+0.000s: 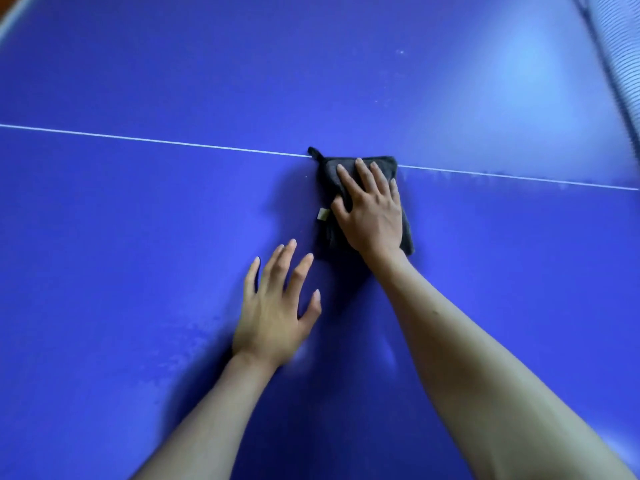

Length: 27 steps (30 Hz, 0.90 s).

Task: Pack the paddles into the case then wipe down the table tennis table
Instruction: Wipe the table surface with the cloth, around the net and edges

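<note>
Right hand [372, 211] lies flat, fingers straight and spread, pressing a folded dark cloth [327, 233] onto the blue table tennis table [138, 220]; the cloth's far edge sits on the white centre line [156, 141], its hanging loop just across it. Left hand [273, 306] is near the cloth but apart from it, fingers relaxed and open, holding nothing (whether it touches the surface cannot be told). Paddles and case are not in view, so the packing stage cannot be verified; wiping appears to be the step in hand. Risks: with only palm pressure and no grip, the cloth could bunch or slip out on a fast stroke; pale smears near the left wrist and specks beyond the line could be missed. The net [613, 57] at the upper right will limit strokes that way.
</note>
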Available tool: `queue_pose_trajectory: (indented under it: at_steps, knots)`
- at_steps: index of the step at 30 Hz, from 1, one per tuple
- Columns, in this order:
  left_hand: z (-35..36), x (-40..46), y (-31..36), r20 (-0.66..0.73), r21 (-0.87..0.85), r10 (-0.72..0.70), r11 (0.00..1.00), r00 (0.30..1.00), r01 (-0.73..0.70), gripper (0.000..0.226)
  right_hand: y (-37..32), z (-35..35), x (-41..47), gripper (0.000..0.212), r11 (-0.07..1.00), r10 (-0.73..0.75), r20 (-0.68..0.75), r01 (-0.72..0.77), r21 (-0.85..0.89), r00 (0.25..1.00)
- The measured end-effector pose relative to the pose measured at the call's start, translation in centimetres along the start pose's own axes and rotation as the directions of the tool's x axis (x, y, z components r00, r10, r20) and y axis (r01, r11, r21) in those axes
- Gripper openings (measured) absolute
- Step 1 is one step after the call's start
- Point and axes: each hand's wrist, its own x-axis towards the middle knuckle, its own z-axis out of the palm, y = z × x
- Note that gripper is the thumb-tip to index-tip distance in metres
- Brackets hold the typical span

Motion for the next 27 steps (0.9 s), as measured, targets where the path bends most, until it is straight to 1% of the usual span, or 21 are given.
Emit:
queue_pose_trajectory:
  at_steps: [3, 7, 11, 13, 15, 21, 27]
  knots:
    - [0.2, 0.1, -0.2, -0.025, 0.01, 0.005, 1.0, 1.0, -0.005, 0.06, -0.9, -0.4, -3.2, 0.059, 1.0, -0.001, 0.009, 0.001, 0.001, 1.0]
    - [0.2, 0.0, -0.2, -0.155, -0.049, 0.037, 0.998, 0.987, -0.045, 0.054, -2.5, -1.1, -9.5, 0.06, 1.0, -0.002, 0.027, 0.002, -0.005, 1.0]
    - [-1.7, -1.5, -0.2, -0.222, -0.123, -0.023, 0.992, 0.975, -0.005, 0.048, -3.8, -2.0, -16.4, 0.059, 1.0, -0.004, 0.03, 0.004, -0.005, 1.0]
    - [-3.0, -3.1, 0.2, -0.235, -0.175, -0.072, 0.984, 0.969, 0.031, 0.046, -4.3, -2.6, -19.5, 0.059, 1.0, 0.005, 0.026, -0.005, -0.011, 1.0]
    - [-4.0, -5.5, 0.3, -0.244, -0.187, -0.093, 0.981, 0.965, 0.047, 0.045, -5.1, -3.0, -22.8, 0.059, 0.999, 0.026, 0.024, -0.025, -0.023, 0.999]
    - [-5.2, -13.5, 0.9, -0.266, -0.182, -0.057, 0.983, 0.962, 0.008, 0.041, -7.4, -4.5, -33.2, 0.06, 0.998, 0.056, 0.008, -0.056, -0.006, 0.998]
    - [-6.1, -20.5, 1.9, -0.266, -0.174, -0.055, 0.985, 0.962, 0.008, 0.04, -9.3, -5.6, -42.7, 0.058, 0.998, 0.059, -0.035, -0.06, -0.024, 0.998]
